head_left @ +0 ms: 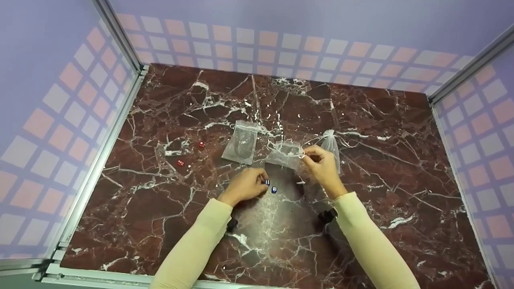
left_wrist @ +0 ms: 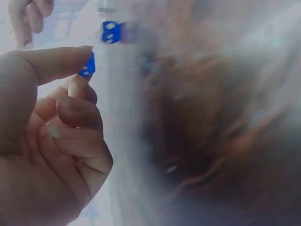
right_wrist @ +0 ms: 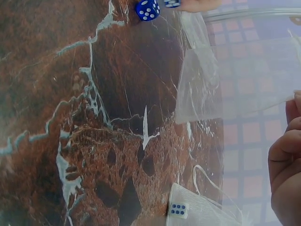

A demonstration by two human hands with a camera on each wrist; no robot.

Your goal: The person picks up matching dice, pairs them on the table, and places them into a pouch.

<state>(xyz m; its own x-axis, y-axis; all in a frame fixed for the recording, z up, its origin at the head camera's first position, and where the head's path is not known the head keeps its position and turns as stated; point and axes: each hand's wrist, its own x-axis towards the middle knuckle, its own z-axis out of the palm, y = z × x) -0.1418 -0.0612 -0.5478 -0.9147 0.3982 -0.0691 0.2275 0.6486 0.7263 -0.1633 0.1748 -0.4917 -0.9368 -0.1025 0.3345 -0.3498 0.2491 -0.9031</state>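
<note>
My left hand (head_left: 247, 184) pinches a blue die (left_wrist: 86, 66) with white dots between thumb and index finger, low over the table. Just beside its fingertips, a second blue die (head_left: 274, 190) lies on the marble top. With thumb and index finger, my right hand (head_left: 324, 168) grips the mouth of a sheer white drawstring bag (head_left: 283, 158), whose cord loops round the opening. Behind that hand lies a tied sheer pouch (head_left: 330, 144), partly hidden by it; the right wrist view shows a white die (right_wrist: 178, 210) with blue dots within a mesh pouch.
Another flat sheer bag (head_left: 242, 143) lies left of the held one. Two red dice, a farther one (head_left: 201, 144) and a nearer one (head_left: 180, 163), sit on the left of the dark red marble table (head_left: 152, 208). Tile-patterned panels (head_left: 257, 42) wall the back and sides.
</note>
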